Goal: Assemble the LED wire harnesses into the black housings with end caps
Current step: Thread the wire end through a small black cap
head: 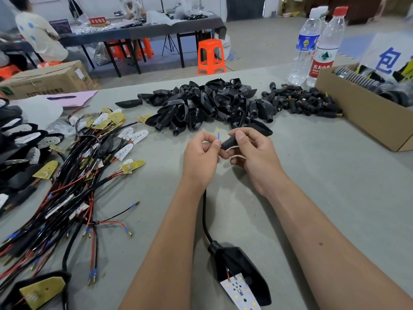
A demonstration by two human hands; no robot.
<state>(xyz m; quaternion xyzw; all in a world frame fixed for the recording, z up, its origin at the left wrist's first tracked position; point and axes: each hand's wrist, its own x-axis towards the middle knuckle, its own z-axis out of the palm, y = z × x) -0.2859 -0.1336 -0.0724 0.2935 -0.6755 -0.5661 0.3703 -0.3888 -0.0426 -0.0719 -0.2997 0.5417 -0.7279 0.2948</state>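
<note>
Above a grey desk (301, 166), the left hand (201, 153) pinches a blue-tipped wire (218, 136); the right hand (252, 151) grips a black end cap (230, 143) beside it.

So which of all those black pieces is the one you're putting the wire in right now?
Look at the big heap of black housings in the middle of the grey table, then come down towards the two hands. The end cap is the small black tube held in the right hand, beside the blue-tipped wire pinched by the left hand. It alone is off the table.
</note>
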